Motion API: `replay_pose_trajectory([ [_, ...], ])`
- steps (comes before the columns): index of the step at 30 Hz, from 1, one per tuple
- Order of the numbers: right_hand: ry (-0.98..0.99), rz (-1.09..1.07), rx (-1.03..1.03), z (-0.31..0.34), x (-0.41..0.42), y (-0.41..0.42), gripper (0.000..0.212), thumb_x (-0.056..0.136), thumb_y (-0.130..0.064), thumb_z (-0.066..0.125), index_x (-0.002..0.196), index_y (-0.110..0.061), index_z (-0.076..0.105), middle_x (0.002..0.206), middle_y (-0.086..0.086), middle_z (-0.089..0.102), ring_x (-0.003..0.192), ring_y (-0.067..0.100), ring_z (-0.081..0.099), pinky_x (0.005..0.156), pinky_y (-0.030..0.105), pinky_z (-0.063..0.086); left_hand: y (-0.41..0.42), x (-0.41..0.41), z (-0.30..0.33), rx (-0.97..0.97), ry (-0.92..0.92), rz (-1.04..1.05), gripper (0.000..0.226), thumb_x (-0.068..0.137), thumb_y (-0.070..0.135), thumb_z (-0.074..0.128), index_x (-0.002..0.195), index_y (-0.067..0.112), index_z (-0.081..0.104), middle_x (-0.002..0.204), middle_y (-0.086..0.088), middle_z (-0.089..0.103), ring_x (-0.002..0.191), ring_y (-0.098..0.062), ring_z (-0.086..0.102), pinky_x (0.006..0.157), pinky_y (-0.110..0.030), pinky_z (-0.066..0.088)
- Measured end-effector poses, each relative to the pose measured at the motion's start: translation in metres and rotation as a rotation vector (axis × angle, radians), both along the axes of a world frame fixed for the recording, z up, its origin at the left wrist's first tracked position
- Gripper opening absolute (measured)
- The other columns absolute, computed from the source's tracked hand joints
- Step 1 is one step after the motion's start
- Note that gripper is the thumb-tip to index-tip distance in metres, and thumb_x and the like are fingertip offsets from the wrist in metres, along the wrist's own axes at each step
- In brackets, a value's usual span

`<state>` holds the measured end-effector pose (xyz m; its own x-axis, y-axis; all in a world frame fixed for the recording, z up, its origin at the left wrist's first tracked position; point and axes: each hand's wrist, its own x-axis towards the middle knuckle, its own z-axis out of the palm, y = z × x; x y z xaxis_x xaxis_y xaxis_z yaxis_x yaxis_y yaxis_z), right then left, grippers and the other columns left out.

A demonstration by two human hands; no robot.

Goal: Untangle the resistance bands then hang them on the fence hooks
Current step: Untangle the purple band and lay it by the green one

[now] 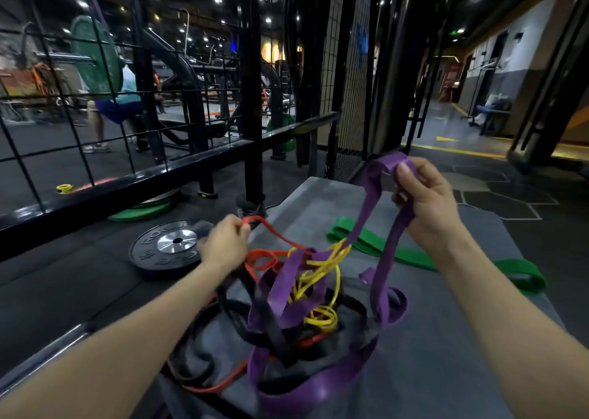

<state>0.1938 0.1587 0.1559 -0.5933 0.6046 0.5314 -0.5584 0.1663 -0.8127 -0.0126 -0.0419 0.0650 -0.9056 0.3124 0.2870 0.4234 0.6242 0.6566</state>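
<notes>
Black wire fence fills the upper left, with a black weight plate lying flat on the floor below it, just left of the grey mat that serves as landmark. Right of the plate, at the mat's near-left edge, the left hand pinches a loop of the red band between thumb and curled fingers, lifting it above the heap. On the mat's near-left part lies the tangle: black bands and more red at the bottom, thin yellow bands knotted through the middle, and a wide purple band looping around and out of it. That purple band rises up to the right, where the right hand, held above the mat's centre, grips its top fold with fingers curled around both strands. Beyond the right hand, a green band lies by itself, flat across the mat's far-right part, apart from the heap. No band hangs on the fence.
</notes>
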Motion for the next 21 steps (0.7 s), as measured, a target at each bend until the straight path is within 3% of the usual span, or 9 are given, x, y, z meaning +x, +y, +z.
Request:
replay_pose_trajectory([
  [3,-0.036,0.010,0.005,-0.009,0.004,0.007,0.044,0.043,-0.062,0.081,0.068,-0.029,0.068,0.055,-0.014,0.055,0.049,0.001,0.040,0.048,0.013,0.031,-0.008,-0.005,0.020,-0.184,0.142,0.118,0.028,0.094,0.026,0.042,0.111,0.007,0.053,0.119,-0.017,0.053,0.115,-0.036,0.048,0.097,-0.044,0.034],
  [7,-0.101,0.044,0.081,-0.017,0.003,-0.001,0.046,0.043,-0.065,0.080,0.068,-0.028,0.068,0.054,-0.014,0.053,0.051,0.001,0.037,0.052,0.015,0.030,0.006,0.020,0.010,-0.368,0.179,-0.038,0.045,0.088,0.034,0.054,0.122,0.006,0.046,0.125,-0.016,0.040,0.117,-0.037,0.043,0.099,-0.043,0.037],
  [9,-0.131,0.044,0.102,-0.018,0.003,-0.007,0.047,0.042,-0.066,0.079,0.068,-0.028,0.069,0.055,-0.014,0.054,0.052,0.000,0.038,0.052,0.014,0.031,0.019,0.036,-0.010,-0.352,0.181,-0.243,0.043,0.085,0.031,0.058,0.120,0.007,0.048,0.122,-0.015,0.043,0.114,-0.035,0.047,0.097,-0.040,0.040],
  [12,-0.169,0.042,0.132,-0.018,0.010,-0.008,0.040,0.048,-0.060,0.080,0.068,-0.028,0.070,0.057,-0.013,0.057,0.053,0.000,0.042,0.054,0.012,0.034,0.032,0.060,-0.036,-0.410,-0.054,-0.464,0.049,0.081,0.043,0.060,0.119,0.014,0.051,0.113,-0.011,0.060,0.106,-0.031,0.058,0.087,-0.037,0.048],
  [14,-0.195,0.045,0.145,-0.017,0.018,-0.006,0.020,0.060,-0.044,0.076,0.067,-0.026,0.070,0.058,-0.013,0.059,0.053,-0.001,0.045,0.054,0.010,0.037,0.034,0.072,-0.047,-0.628,-0.064,-0.452,0.063,0.072,0.057,0.058,0.119,0.016,0.052,0.114,-0.009,0.064,0.107,-0.030,0.061,0.086,-0.037,0.050],
  [16,-0.196,0.035,0.126,-0.017,0.028,-0.001,0.012,0.063,-0.037,0.074,0.066,-0.026,0.071,0.058,-0.012,0.061,0.052,-0.003,0.047,0.054,0.008,0.038,0.033,0.082,-0.046,-0.768,0.019,-0.395,0.046,0.075,0.046,0.061,0.111,0.017,0.060,0.112,-0.009,0.066,0.108,-0.029,0.061,0.083,-0.034,0.049],
  [17,-0.203,0.031,0.125,-0.017,0.034,0.003,0.021,0.059,-0.044,0.077,0.067,-0.026,0.071,0.058,-0.012,0.061,0.052,-0.003,0.047,0.053,0.008,0.038,0.032,0.080,-0.044,-0.724,0.029,-0.385,0.035,0.077,0.038,0.062,0.104,0.016,0.062,0.108,-0.009,0.067,0.106,-0.029,0.062,0.081,-0.033,0.048],
  [19,-0.215,0.009,0.112,-0.019,0.042,0.013,0.040,0.045,-0.060,0.080,0.067,-0.027,0.071,0.057,-0.013,0.060,0.051,-0.003,0.046,0.052,0.008,0.036,0.030,0.069,-0.032,-0.453,-0.060,-0.409,0.014,0.076,0.027,0.068,0.087,0.021,0.061,0.089,-0.006,0.066,0.093,-0.028,0.063,0.076,-0.032,0.047],
  [21,-0.250,-0.026,0.103,-0.020,0.047,0.018,0.033,0.053,-0.058,0.078,0.065,-0.028,0.072,0.055,-0.015,0.058,0.050,-0.003,0.043,0.052,0.008,0.035,0.029,0.049,-0.017,-0.134,-0.143,-0.428,0.021,0.075,0.015,0.074,0.077,0.020,0.053,0.072,-0.002,0.056,0.076,-0.025,0.056,0.073,-0.032,0.044],
])
